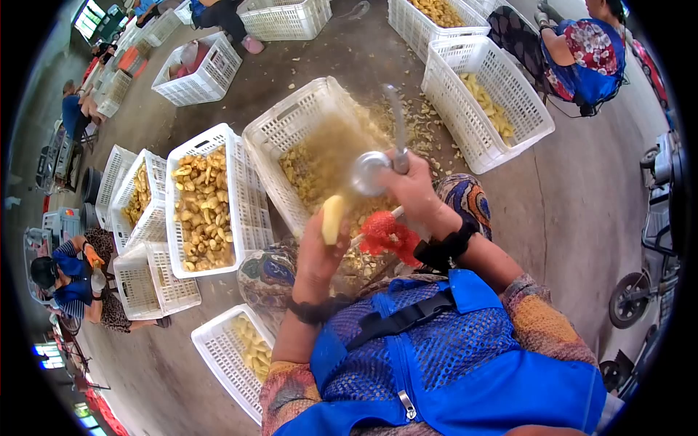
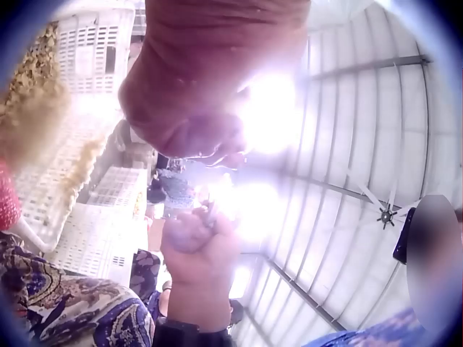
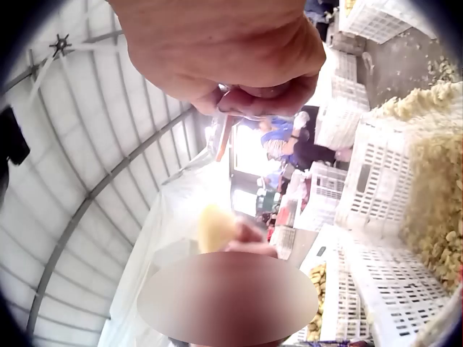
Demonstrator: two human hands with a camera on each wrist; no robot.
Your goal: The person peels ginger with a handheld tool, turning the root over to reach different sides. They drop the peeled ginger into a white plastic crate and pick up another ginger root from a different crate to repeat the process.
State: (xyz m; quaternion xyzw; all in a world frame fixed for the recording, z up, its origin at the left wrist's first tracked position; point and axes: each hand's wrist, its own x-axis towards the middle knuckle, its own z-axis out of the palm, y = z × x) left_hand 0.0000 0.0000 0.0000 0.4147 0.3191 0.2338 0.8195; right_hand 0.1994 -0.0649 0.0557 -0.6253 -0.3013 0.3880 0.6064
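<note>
My left hand [image 1: 318, 251] grips a peeled yellow piece of ginger [image 1: 333, 219] upright over the near edge of a white crate [image 1: 263, 138]. In the right wrist view the same ginger [image 3: 215, 228] stands out pale from the fingers. My right hand [image 1: 416, 192] holds a shiny metal tool [image 1: 371, 173] with a round head and a curved upper part [image 1: 397, 120]; its exact kind I cannot tell. The tool's head is close to the ginger's upper right. Below the hands is a red mesh bundle [image 1: 385, 232] on a white bar. Peelings [image 1: 331, 156] are heaped in the crate, partly blurred.
At left stands a crate of unpeeled ginger [image 1: 202, 211]. Peeled pieces lie in a crate at upper right [image 1: 480, 105] and another at lower left [image 1: 251, 345]. Scraps [image 1: 429, 127] litter the floor. Other people sit around, one at upper right [image 1: 592, 54].
</note>
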